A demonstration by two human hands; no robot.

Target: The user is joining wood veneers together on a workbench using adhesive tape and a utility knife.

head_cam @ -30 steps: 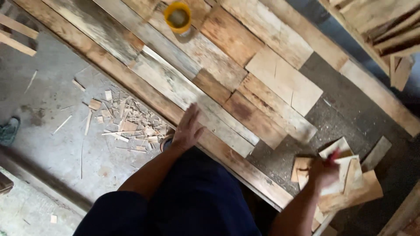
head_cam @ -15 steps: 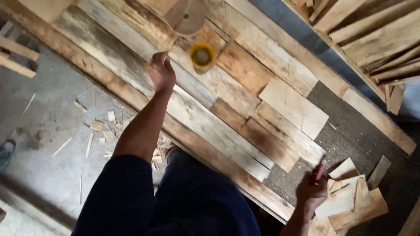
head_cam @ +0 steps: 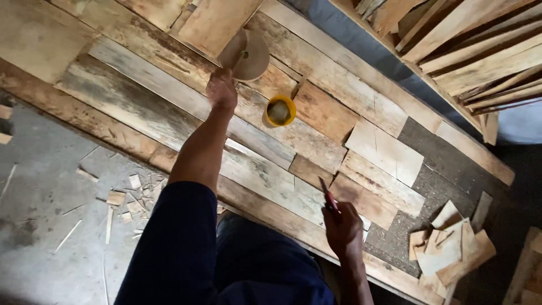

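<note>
Overhead, a tan round disc (head_cam: 244, 55) in closed left fingers (head_cam: 221, 90); red pencil (head_cam: 327, 197) pinched in right fingers (head_cam: 340, 225)

planks (head_cam: 169, 107): weathered grey-brown, streaked | round container (head_cam: 280, 109): yellow | disc (head_cam: 245, 55): tan | pencil (head_cam: 326, 194): red (partly hidden) | sleeve (head_cam: 169, 248): navy

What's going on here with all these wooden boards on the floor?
A person leans over a panel of mismatched wooden boards. The left hand is stretched out to a round tan disc near a small yellow cup. The right hand grips a thin red tool above the boards. Loose offcuts are piled to the right.
</note>
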